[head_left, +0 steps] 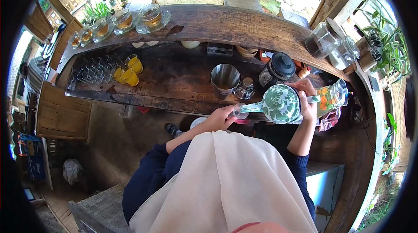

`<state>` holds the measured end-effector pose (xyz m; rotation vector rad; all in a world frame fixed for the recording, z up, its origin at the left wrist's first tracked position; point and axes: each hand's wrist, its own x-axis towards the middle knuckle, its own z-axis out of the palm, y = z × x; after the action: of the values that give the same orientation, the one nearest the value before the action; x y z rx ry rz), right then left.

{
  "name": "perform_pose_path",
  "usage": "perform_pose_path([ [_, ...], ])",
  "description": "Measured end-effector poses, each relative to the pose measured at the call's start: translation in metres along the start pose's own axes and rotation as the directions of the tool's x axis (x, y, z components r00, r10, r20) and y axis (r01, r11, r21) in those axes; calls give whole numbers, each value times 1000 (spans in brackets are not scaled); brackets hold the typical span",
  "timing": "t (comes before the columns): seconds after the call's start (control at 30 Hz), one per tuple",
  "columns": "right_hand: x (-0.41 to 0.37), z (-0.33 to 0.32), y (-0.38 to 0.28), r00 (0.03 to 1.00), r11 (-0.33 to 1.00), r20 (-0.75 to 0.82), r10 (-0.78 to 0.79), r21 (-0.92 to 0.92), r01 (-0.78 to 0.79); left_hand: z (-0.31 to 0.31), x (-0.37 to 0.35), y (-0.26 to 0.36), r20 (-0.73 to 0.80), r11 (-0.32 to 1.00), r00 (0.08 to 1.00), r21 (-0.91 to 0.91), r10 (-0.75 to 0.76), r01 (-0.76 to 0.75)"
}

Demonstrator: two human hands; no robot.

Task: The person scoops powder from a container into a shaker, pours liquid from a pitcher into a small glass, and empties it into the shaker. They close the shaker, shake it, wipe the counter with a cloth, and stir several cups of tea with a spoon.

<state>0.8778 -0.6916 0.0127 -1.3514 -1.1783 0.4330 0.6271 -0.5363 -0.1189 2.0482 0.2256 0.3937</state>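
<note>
My right hand (307,99) is closed around the handle side of a green-and-white speckled enamel teapot (281,103), held over the counter's near edge. Its spout points left, the tip right at the mouth of a small clear glass (240,110). That glass is gripped by my left hand (220,119), fingers wrapped at its left side. Just beyond the teapot stand a steel cup (225,79), a small glass jar with a stopper (245,89) and a French press with a black lid (281,66). A glass pitcher with an orange floral pattern (327,99) is right of my right hand.
Several filled glass cups on saucers (150,16) line the raised wooden shelf (244,26). Below are upturned clear glasses (96,71), yellow glasses (129,76) and a scale (220,49). Two large glass jars (323,39) stand at the right; a checked cloth (329,120) hangs there.
</note>
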Motion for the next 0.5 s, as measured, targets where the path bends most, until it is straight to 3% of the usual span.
perform_pose_path([
  [0.17, 4, 0, -13, 1000, 988, 8, -16, -154, 17, 1, 1, -5, 25, 999, 999, -42, -32, 33],
  [0.27, 5, 1, -18, 1000, 987, 4, -17, -160, 17, 0, 1, -5, -14, 998, 1000, -59, 22, -23],
  [0.33, 5, 1, -18, 1000, 987, 5, -12, -160, 12, -1, 1, -3, 45, 993, 997, -95, -65, 69],
  [0.5, 4, 3, -18, 1000, 983, -8, -13, -182, 11, -2, 1, -2, 48, 993, 996, -85, -74, 78],
])
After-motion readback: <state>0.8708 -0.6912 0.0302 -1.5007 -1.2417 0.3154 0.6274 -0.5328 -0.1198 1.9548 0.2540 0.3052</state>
